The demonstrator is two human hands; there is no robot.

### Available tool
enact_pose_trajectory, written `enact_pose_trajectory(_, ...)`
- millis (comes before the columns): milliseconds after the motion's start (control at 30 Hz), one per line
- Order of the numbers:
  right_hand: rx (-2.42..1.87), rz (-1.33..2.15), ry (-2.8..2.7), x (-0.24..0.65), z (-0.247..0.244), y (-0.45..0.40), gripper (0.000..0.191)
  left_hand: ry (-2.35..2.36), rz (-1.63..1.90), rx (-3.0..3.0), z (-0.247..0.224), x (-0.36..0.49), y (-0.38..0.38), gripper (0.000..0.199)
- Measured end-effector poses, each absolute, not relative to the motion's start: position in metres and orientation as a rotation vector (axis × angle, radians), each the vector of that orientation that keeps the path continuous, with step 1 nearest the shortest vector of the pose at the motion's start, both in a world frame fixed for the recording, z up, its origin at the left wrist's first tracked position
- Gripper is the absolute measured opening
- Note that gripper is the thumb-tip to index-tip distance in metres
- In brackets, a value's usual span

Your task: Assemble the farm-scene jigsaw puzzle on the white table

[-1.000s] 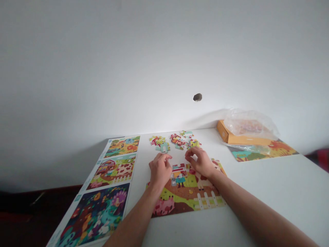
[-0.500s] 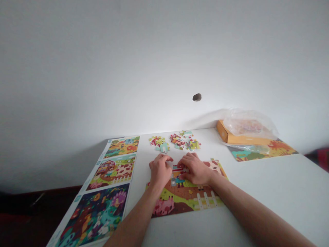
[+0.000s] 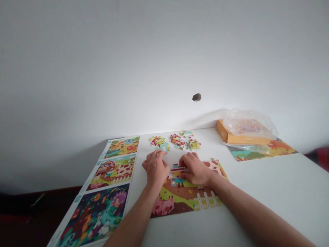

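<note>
A partly built farm jigsaw puzzle [image 3: 185, 199] lies on the white table, showing a pink pig, a brown path and a white fence. My right hand [image 3: 195, 168] rests on its upper part, with the fingertips pressing a red and white jigsaw piece [image 3: 178, 168] that shows a barn-like pattern. My left hand [image 3: 155, 168] hovers just left of the puzzle, fingers curled and holding nothing visible. Its fingertips are nearest a pile of loose jigsaw pieces [image 3: 174, 140] farther up the table.
Several printed picture sheets [image 3: 113, 171] lie along the table's left edge. At the back right are an orange box [image 3: 239, 137], a clear plastic bag [image 3: 249, 123] and a colourful picture sheet [image 3: 262, 152]. The white table [image 3: 269, 185] meets a white wall behind.
Since a second ago, my right hand has come down onto the red and white piece. My left hand has shifted left and slightly toward the loose pieces.
</note>
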State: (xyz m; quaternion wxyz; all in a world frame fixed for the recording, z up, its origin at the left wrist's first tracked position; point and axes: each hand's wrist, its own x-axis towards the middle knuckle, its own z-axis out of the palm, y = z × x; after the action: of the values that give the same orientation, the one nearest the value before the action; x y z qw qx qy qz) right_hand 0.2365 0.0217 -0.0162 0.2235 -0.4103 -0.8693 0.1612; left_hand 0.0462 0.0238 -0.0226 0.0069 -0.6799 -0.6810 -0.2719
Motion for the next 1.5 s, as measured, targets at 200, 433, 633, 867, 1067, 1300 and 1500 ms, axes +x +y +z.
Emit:
enact_pose_trajectory(200, -0.909, 0.613, -2.327, 0.235, -0.012, 0.017, 0.024, -2.216, -0.594, -2.157, -0.031, 0.047, 0.028, 0.044)
enact_pose_trajectory(433, -1.338, 0.549, -1.599, 0.242, -0.030, 0.036, 0.013, -2.184, -0.541, -2.124, -0.033, 0.048, 0.026, 0.041)
enact_pose_trajectory(633, -1.505, 0.533, -1.354, 0.252, -0.042, 0.051, 0.038, -2.128, -0.527, -2.191, -0.033, 0.048, 0.026, 0.040)
enact_pose_trajectory(867, -1.479, 0.423, -1.494, 0.250, -0.037, 0.047, 0.033, -2.111, -0.710, -2.153, -0.033, 0.046, 0.026, 0.023)
enact_pose_trajectory(1067, -1.362, 0.423, -1.625, 0.247, -0.036, 0.043, 0.021, -2.106, -0.835, -2.175, -0.030, 0.045, 0.028, 0.011)
enact_pose_trajectory(1300, -1.302, 0.421, -1.733, 0.246, -0.036, 0.042, 0.023, -2.066, -0.888, -2.302, -0.033, 0.045, 0.028, 0.023)
enact_pose_trajectory(1500, -1.283, 0.428, -1.893, 0.247, -0.038, 0.041, 0.029, -1.925, -0.923, -2.529, -0.033, 0.048, 0.024, 0.055)
